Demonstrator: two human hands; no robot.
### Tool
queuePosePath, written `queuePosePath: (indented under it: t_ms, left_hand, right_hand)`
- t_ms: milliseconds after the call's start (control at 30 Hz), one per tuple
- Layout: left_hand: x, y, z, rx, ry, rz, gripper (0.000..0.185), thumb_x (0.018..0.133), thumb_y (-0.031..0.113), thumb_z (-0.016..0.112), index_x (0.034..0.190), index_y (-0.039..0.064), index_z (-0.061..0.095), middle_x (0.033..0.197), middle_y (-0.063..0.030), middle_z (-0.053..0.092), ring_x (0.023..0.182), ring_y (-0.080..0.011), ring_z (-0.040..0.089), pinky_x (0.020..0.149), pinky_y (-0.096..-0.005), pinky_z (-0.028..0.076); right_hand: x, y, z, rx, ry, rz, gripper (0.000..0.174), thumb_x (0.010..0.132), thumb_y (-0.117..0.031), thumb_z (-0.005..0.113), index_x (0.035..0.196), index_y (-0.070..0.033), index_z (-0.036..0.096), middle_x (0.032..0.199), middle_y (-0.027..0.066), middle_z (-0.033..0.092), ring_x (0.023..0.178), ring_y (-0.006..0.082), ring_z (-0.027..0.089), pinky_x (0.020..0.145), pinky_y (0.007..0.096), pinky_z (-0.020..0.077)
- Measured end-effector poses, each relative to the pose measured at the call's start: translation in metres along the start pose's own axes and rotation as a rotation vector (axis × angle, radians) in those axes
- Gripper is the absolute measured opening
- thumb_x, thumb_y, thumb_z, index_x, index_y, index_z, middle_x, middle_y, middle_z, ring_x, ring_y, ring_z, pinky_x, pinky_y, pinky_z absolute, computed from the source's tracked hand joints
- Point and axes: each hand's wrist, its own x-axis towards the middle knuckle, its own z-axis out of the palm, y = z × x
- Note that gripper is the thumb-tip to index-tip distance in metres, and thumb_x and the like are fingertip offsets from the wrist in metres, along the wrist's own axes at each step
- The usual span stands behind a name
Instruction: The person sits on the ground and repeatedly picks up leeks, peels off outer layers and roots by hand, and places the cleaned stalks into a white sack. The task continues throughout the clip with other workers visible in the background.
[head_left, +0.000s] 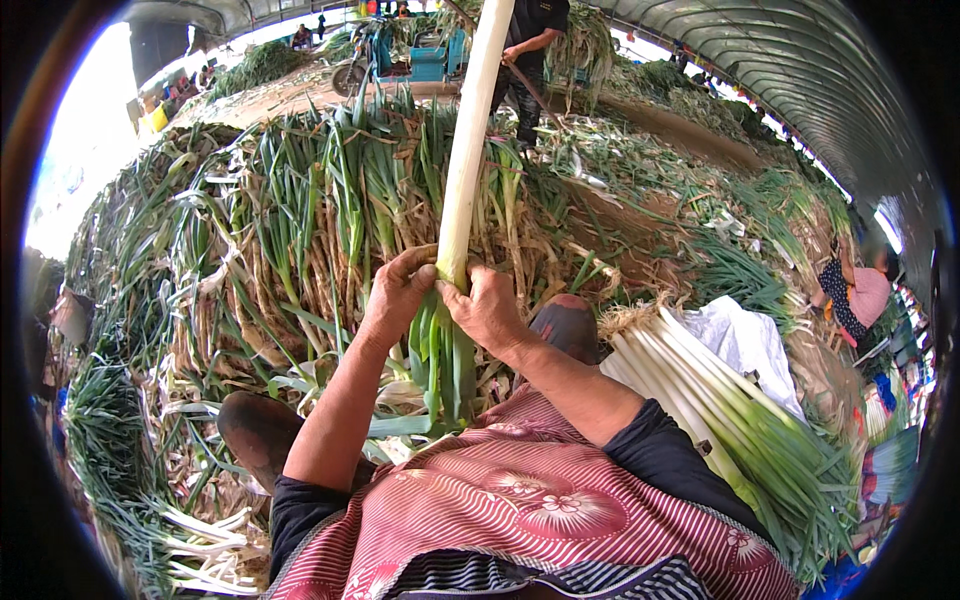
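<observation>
A thick leek-like green onion (466, 142) stands nearly upright before me, its long white shank rising past the top of the view. Both hands grip it where white turns to green. My left hand (399, 289) closes on its left side, thumb against the stalk. From the right, my right hand (484, 307) pinches it with thumb and fingers. Its green leaves (442, 360) hang down below my hands towards the red patterned apron (570, 502) on my lap. Close by on my right lies a bundle of peeled green onions (697, 397), white shanks towards the roots.
A bank of unpeeled green onions (330, 225) stands ahead. White-shanked onions (210, 555) lie at lower left. White sheeting (742, 345) sits beside the bundle. A standing person (536, 67) holds a pole near a blue cart (424, 56). Another person (859, 292) sits at far right.
</observation>
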Motion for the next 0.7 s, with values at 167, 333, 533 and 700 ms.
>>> queuePosePath:
  t_ms: [167, 333, 533, 700]
  left_hand:
    - [-0.01, -0.021, -0.016, -0.012, -0.044, 0.01, 0.023, 0.091, 0.019, 0.063, 0.105, 0.001, 0.064, 0.089, 0.0004, 0.061, 0.084, -0.0078, 0.052, 0.078, -0.026, 0.045]
    - [-0.019, -0.008, -0.027, 0.145, -0.118, -0.062, 0.016, 0.089, 0.01, 0.06, 0.101, 0.0, 0.06, 0.088, -0.0029, 0.058, 0.081, -0.0112, 0.052, 0.076, -0.0285, 0.045]
    - [-0.023, 0.013, -0.055, 0.596, -0.123, -0.1, 0.011, 0.094, 0.013, 0.053, 0.096, 0.005, 0.06, 0.089, -0.0093, 0.062, 0.077, -0.0189, 0.06, 0.067, -0.0338, 0.053]
    - [-0.03, 0.031, -0.274, 0.936, 0.245, 0.031, 0.019, 0.086, 0.005, 0.056, 0.103, 0.001, 0.063, 0.088, -0.0122, 0.067, 0.07, -0.0195, 0.063, 0.065, -0.0349, 0.051]
  right_hand:
    - [-0.002, -0.006, 0.003, 0.005, -0.144, 0.002, 0.038, 0.077, -0.016, 0.068, 0.106, 0.003, 0.052, 0.076, 0.0246, 0.063, 0.072, 0.0402, 0.064, 0.064, 0.0441, 0.052]
    - [0.001, -0.007, 0.006, 0.003, -0.263, 0.038, 0.039, 0.071, -0.011, 0.068, 0.105, 0.004, 0.055, 0.076, 0.025, 0.063, 0.072, 0.041, 0.064, 0.066, 0.0438, 0.0524]
    - [-0.006, 0.024, 0.035, 0.13, -0.32, 0.08, 0.033, 0.073, -0.008, 0.067, 0.103, 0.006, 0.059, 0.077, 0.0224, 0.065, 0.065, 0.0316, 0.066, 0.063, 0.0403, 0.055]
    - [0.002, 0.04, -0.007, 0.194, -0.303, 0.25, 0.028, 0.078, -0.011, 0.063, 0.099, 0.008, 0.06, 0.073, 0.0151, 0.063, 0.056, 0.0218, 0.061, 0.049, 0.0321, 0.0534]
